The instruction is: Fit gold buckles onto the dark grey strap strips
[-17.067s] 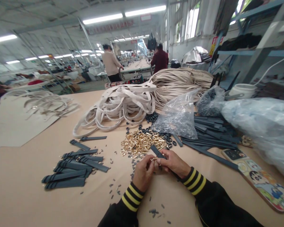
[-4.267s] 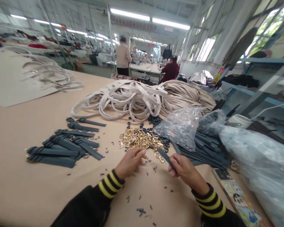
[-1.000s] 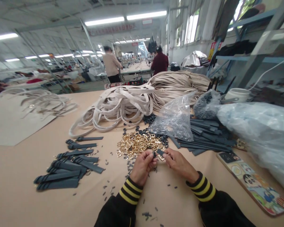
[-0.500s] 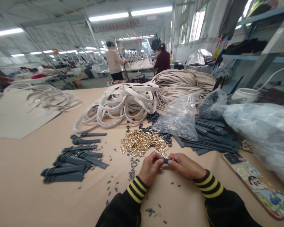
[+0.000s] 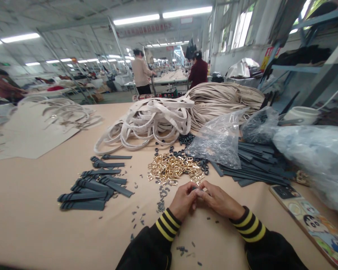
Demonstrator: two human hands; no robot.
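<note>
My left hand (image 5: pixel 183 201) and my right hand (image 5: pixel 220 199) meet above the table, fingertips pinched together. Between them is a dark grey-blue strap (image 5: pixel 196 188), mostly covered by the fingers. Just beyond the hands lies a heap of gold buckles (image 5: pixel 173 167). Small dark loops (image 5: pixel 186 139) lie behind the heap. Left of the hands, straps with buckles and loops fitted (image 5: pixel 87 193) rest in a loose pile. On the right, long plain dark straps (image 5: pixel 255 165) are stacked partly beneath a clear plastic bag (image 5: pixel 218 140). Small dark offcuts (image 5: pixel 161 202) are scattered near my left hand.
Cream strap coils (image 5: pixel 146 123) and a bundle of long cream strips (image 5: pixel 225 99) lie at the back. A phone in a cartoon case (image 5: pixel 310 221) sits at right, beside a large plastic bag (image 5: pixel 312 150). Two people (image 5: pixel 142 71) stand at a farther table.
My hands have drawn closer together, and the right fingers now cover more of the strap. The whole view has shifted slightly, with table items appearing farther right.
</note>
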